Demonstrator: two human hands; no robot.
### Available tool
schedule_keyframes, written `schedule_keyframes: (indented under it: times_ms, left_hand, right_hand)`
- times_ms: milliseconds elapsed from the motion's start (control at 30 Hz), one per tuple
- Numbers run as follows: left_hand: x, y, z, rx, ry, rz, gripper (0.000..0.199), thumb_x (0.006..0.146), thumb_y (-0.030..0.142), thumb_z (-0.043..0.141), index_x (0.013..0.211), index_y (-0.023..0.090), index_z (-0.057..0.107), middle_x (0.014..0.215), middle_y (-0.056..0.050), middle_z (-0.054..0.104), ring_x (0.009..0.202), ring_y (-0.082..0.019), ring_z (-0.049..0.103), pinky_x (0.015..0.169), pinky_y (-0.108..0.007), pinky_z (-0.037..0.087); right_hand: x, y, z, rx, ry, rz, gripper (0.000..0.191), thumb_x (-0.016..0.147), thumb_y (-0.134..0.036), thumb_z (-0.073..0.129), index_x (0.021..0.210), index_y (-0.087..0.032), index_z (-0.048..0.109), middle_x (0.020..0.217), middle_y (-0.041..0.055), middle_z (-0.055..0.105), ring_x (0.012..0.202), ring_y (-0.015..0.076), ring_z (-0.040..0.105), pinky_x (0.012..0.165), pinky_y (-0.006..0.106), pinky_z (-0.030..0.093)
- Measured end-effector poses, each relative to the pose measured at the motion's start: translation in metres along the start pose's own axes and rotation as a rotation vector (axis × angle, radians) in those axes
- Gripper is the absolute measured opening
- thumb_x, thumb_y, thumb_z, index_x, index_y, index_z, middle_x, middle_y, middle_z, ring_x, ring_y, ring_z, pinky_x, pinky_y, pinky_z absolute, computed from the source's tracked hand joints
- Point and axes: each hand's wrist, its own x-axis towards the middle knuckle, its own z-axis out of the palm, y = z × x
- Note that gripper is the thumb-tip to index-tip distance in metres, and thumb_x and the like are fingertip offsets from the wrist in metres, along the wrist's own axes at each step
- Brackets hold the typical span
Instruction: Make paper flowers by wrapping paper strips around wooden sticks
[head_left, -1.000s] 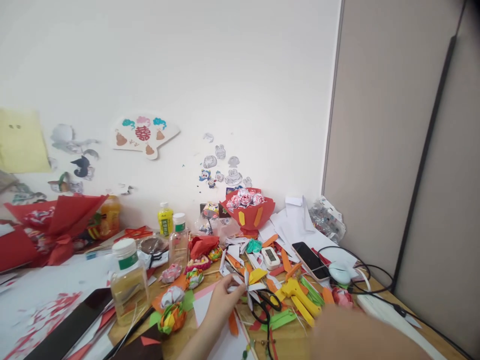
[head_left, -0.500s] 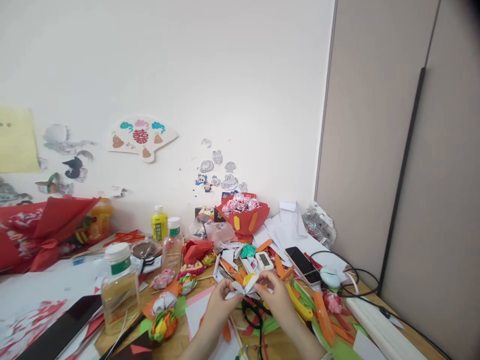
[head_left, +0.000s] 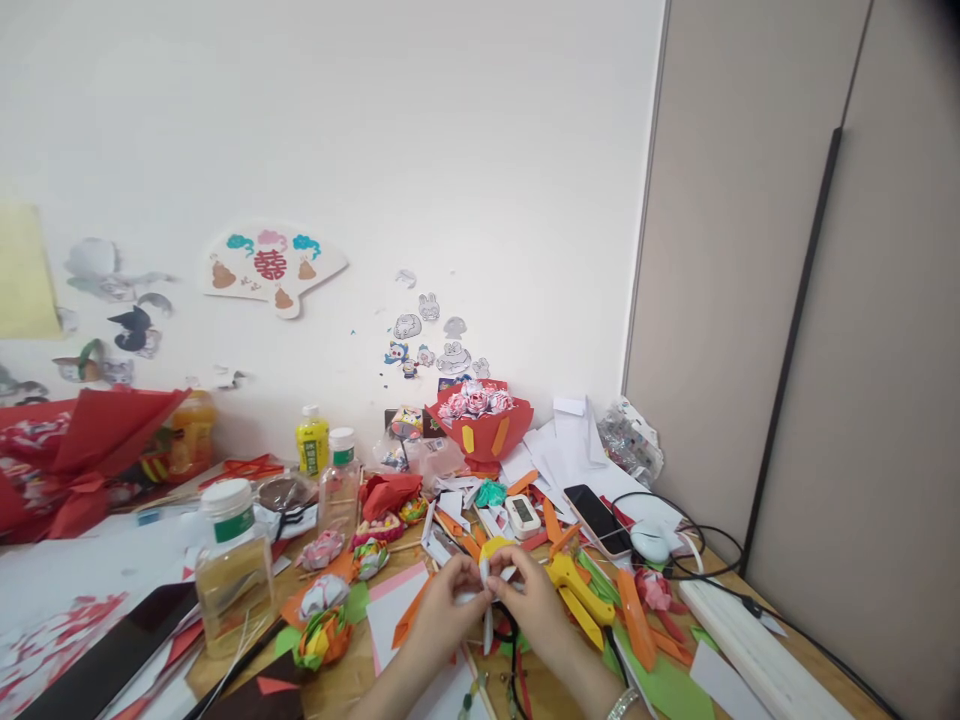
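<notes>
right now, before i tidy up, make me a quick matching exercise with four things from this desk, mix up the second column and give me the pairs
Things
1. white paper
2. yellow tool
3. red bouquet wrap
4. phone

Places or states
A. by the wall, filled with pink-and-white flowers
B. pinched between left hand and right hand
C. lying with its dark screen up
D. lying just to the right of the right hand

Pairs: 1-B, 2-D, 3-A, 4-C

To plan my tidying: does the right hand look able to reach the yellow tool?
Probably yes: the yellow tool lies close beside the right hand, seemingly unblocked, though that hand holds white paper.
</notes>
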Motion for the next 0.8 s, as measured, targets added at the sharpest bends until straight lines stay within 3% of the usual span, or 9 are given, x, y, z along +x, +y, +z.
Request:
schedule_keyframes:
  times_ms: [167,367,567,800]
  left_hand:
    - [0.0,-0.01,0.002,-0.002,0.026,-0.008,0.014,0.062,0.021,0.058,0.065,0.021,0.044,0.063,0.002,0.055,0.063,-0.016,0.056,0.06,-0.026,0.044]
    - [0.001,-0.024,0.006,0.104,0.066,0.045,0.012,0.059,0.013,0.052,0.063,0.02,0.044,0.065,0.001,0.055,0.066,-0.016,0.054,0.062,-0.025,0.042]
    - [0.002,-0.026,0.003,0.099,0.041,0.066,0.011,0.062,0.016,0.053,0.069,0.02,0.045,0.071,0.002,0.052,0.07,-0.016,0.05,0.066,-0.026,0.04]
    - [0.011,-0.034,-0.005,-0.037,-0.066,0.031,0.019,0.064,0.021,0.06,0.072,0.02,0.043,0.065,0.005,0.046,0.063,-0.012,0.045,0.059,-0.022,0.036]
  right_hand:
    - [0.0,0.001,-0.002,-0.002,-0.02,-0.006,0.018,0.073,-0.018,0.051,0.089,-0.02,0.059,0.089,0.0027,0.06,0.087,0.019,0.056,0.078,0.03,0.043]
    - [-0.001,0.007,0.006,-0.006,-0.014,0.036,0.023,0.062,-0.007,0.041,0.078,-0.02,0.053,0.077,-0.0003,0.055,0.077,0.0163,0.053,0.073,0.027,0.042]
    - [-0.001,0.013,0.007,-0.012,-0.031,0.024,0.014,0.065,-0.011,0.047,0.074,-0.02,0.052,0.078,0.0011,0.055,0.08,0.0185,0.053,0.073,0.029,0.041]
    - [0.003,0.016,0.004,0.008,-0.058,0.052,0.016,0.065,-0.012,0.05,0.079,-0.019,0.055,0.08,0.0017,0.058,0.082,0.0195,0.055,0.075,0.031,0.042]
